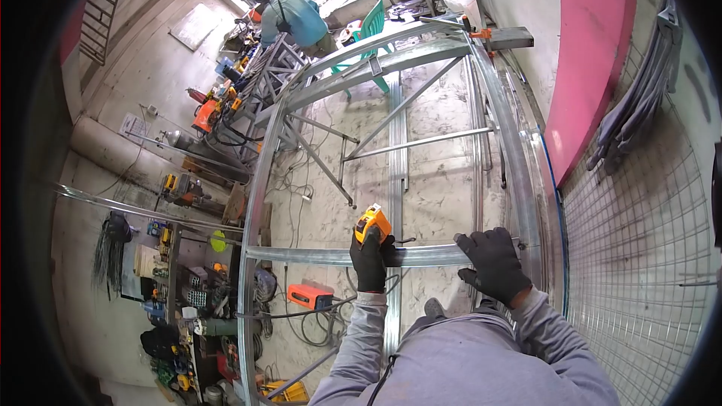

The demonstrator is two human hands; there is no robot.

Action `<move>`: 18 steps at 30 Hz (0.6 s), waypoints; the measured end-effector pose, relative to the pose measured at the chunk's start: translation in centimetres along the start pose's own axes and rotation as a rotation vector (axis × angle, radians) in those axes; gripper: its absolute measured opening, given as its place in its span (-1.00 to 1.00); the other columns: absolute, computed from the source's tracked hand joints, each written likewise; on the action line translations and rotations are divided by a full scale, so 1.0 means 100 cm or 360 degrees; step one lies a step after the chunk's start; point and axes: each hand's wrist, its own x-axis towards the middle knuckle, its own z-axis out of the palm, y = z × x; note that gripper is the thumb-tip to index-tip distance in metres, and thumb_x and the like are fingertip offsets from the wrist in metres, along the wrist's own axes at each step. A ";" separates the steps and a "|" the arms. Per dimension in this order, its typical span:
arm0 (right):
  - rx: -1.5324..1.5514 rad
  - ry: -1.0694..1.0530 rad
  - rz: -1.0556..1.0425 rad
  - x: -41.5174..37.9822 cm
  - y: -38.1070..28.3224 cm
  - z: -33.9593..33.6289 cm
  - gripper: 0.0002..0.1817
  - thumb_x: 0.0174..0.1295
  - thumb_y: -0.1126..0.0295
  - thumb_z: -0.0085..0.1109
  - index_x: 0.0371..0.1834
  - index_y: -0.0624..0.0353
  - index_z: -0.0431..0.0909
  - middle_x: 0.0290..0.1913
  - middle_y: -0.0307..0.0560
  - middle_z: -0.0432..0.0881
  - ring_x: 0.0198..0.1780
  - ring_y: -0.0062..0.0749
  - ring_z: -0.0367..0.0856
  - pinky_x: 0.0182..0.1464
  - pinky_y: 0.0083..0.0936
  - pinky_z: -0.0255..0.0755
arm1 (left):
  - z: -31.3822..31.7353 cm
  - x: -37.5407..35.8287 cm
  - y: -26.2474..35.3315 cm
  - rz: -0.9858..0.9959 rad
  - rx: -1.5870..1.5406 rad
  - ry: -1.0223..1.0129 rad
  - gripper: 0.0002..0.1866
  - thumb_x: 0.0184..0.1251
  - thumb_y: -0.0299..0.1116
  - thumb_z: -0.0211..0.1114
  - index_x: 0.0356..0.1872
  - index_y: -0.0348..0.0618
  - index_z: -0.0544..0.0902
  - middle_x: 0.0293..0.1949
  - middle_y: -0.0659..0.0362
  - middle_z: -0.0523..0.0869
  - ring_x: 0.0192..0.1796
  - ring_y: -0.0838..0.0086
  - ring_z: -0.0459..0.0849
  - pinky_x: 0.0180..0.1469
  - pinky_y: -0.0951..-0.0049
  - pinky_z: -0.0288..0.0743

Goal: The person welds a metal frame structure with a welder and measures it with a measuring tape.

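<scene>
In my gloved left hand (368,265) is an orange-yellow tape measure (373,224), held just above a galvanized metal crossbar (429,256). No drawn-out blade can be made out. My right hand (495,267), in a black glove, rests over the same crossbar near its right end, fingers spread on the far side and thumb apart on the near side. The crossbar joins the two long sides of a large metal frame (259,180), which stands raised in front of me.
An orange welding machine (309,296) with cables sits on the floor at left. Tools crowd a shelf (174,271). A green chair (372,26) and a person (295,21) are at the far end. An orange clamp (481,33) grips the frame's far corner. Wire mesh (639,278) lines the right.
</scene>
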 end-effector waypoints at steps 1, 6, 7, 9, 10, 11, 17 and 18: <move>-0.0129 -0.0115 0.0065 0.003 -0.002 0.002 -0.31 0.11 0.02 0.50 0.28 0.10 0.59 0.04 0.03 0.67 0.08 -0.05 0.62 0.25 -0.07 0.36 | -0.001 0.000 -0.002 0.0019 -0.0006 0.0005 -0.46 0.53 -0.15 0.32 0.41 -0.16 0.54 0.01 0.21 0.69 -0.08 0.45 0.72 -0.09 0.34 0.74; -0.0229 -0.0244 0.0108 0.019 0.007 0.019 -0.39 -0.02 -0.04 0.59 0.05 0.04 0.68 -0.18 -0.11 0.72 -0.11 -0.13 0.70 0.03 -0.11 0.43 | -0.005 0.003 -0.008 0.0018 0.0029 0.0012 -0.43 0.50 -0.10 0.35 0.40 -0.17 0.54 -0.02 0.19 0.69 -0.15 0.44 0.73 -0.11 0.35 0.74; -0.0214 -0.0290 0.0128 0.022 0.007 0.023 -0.36 -0.06 -0.06 0.61 0.05 0.04 0.69 -0.23 -0.10 0.71 -0.14 -0.12 0.70 0.00 -0.11 0.42 | -0.005 0.003 -0.008 0.0018 0.0050 0.0033 -0.43 0.50 -0.08 0.36 0.38 -0.18 0.55 -0.04 0.17 0.69 -0.18 0.43 0.73 -0.12 0.35 0.75; -0.0197 -0.0342 0.0154 0.024 0.008 0.027 -0.34 -0.10 -0.07 0.63 0.05 0.03 0.70 -0.27 -0.10 0.69 -0.18 -0.12 0.69 -0.02 -0.12 0.42 | -0.004 0.002 -0.007 0.0014 0.0061 0.0037 -0.44 0.49 -0.07 0.36 0.36 -0.18 0.55 -0.05 0.16 0.69 -0.20 0.42 0.74 -0.12 0.35 0.75; -0.0211 -0.0289 0.0130 0.024 0.008 0.029 -0.35 -0.10 -0.08 0.63 0.03 0.03 0.71 -0.29 -0.11 0.69 -0.21 -0.11 0.70 -0.05 -0.11 0.44 | -0.003 0.002 -0.006 0.0012 0.0076 0.0042 -0.44 0.49 -0.05 0.35 0.34 -0.19 0.55 -0.07 0.14 0.69 -0.22 0.42 0.74 -0.12 0.35 0.75; -0.0224 -0.0239 0.0108 0.023 0.008 0.029 -0.35 -0.10 -0.08 0.64 0.02 0.03 0.71 -0.31 -0.11 0.70 -0.24 -0.11 0.70 -0.07 -0.11 0.46 | -0.003 0.001 -0.005 0.0001 0.0077 0.0042 -0.44 0.49 -0.05 0.35 0.34 -0.19 0.55 -0.07 0.14 0.69 -0.22 0.42 0.74 -0.12 0.35 0.75; -0.0231 -0.0259 0.0100 0.024 0.008 0.027 -0.42 -0.07 -0.11 0.62 -0.08 0.01 0.72 -0.33 -0.11 0.72 -0.26 -0.12 0.73 -0.11 -0.11 0.49 | 0.000 -0.003 -0.001 0.0057 0.0125 0.0028 -0.44 0.51 -0.06 0.33 0.34 -0.23 0.54 -0.02 0.13 0.67 -0.12 0.40 0.75 -0.07 0.32 0.76; -0.0226 -0.0251 0.0101 0.023 0.007 0.028 -0.42 -0.07 -0.11 0.62 -0.08 0.01 0.72 -0.33 -0.11 0.72 -0.26 -0.12 0.73 -0.11 -0.11 0.49 | 0.000 -0.005 -0.001 0.0052 0.0111 0.0039 -0.44 0.52 -0.07 0.32 0.36 -0.23 0.53 -0.01 0.13 0.67 -0.10 0.40 0.74 -0.06 0.32 0.76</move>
